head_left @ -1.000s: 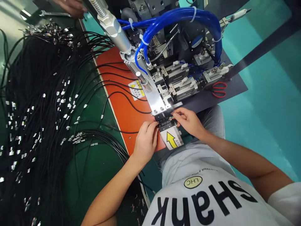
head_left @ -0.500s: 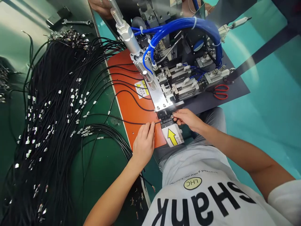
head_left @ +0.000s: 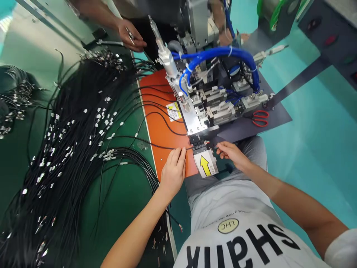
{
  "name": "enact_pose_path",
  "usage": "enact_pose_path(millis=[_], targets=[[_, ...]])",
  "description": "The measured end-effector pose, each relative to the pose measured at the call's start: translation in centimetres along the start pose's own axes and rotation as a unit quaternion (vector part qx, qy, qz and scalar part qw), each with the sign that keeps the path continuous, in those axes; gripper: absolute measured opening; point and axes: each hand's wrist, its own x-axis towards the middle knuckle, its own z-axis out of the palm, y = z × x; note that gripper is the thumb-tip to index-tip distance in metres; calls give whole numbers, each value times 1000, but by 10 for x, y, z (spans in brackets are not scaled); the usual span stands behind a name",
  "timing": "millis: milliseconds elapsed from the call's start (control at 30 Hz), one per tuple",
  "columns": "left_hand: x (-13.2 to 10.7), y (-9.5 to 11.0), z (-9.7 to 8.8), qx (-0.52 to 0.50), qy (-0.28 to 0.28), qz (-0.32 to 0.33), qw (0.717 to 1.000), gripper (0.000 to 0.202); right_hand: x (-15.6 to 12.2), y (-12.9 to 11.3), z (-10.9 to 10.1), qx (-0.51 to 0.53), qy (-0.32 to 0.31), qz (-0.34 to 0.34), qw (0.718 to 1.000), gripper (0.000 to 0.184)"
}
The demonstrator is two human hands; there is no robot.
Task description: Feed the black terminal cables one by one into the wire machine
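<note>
My left hand [head_left: 173,169] rests on the orange board [head_left: 167,130], its fingertips closed on a black cable [head_left: 152,144]. The cable runs from the pile on the left into the dark slotted fixture [head_left: 198,146] at the front of the machine, where a few thin wire ends stick out on the right. My right hand [head_left: 232,153] is just right of the fixture and apart from it. Its thumb and fingertips are pinched together; whatever may be between them is too small to name. Below the fixture is a white block [head_left: 210,172] with a yellow arrow.
The machine [head_left: 192,119] carries metal cylinders and thick blue hoses [head_left: 220,50]. Red-handled scissors [head_left: 260,118] lie to its right. A large heap of black cables [head_left: 72,137] covers the green table [head_left: 119,208]. Across, another person's hand [head_left: 132,35] holds a small metal tool.
My right hand has moved right, away from the fixture, exposing the wire ends. My left hand keeps its hold on the cable. The other person's hand has come further into view.
</note>
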Motion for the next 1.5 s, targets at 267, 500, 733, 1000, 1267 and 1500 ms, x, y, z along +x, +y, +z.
enact_pose_path(millis=[267,500,733,1000,1267,1500], targets=[[-8,-3,-1,30,-1,-2,1000,59,-2,8,-11,-35,6,-21,999,42],[30,-13,-7,7,-10,-44,999,47,-7,13,-19,-40,18,-15,999,42],[55,-41,-32,-38,-17,-13,999,43,-18,10,-34,-30,26,-23,999,43],[51,-183,-95,146,-69,-223,961,43,-17,25,-59,5,22,0,1000,42],[108,-207,-81,107,-80,-190,973,14,-29,20,-72,-10,39,19,999,41],[134,-183,-85,62,-69,-146,985,23,-32,26,-90,-32,61,4,998,39]])
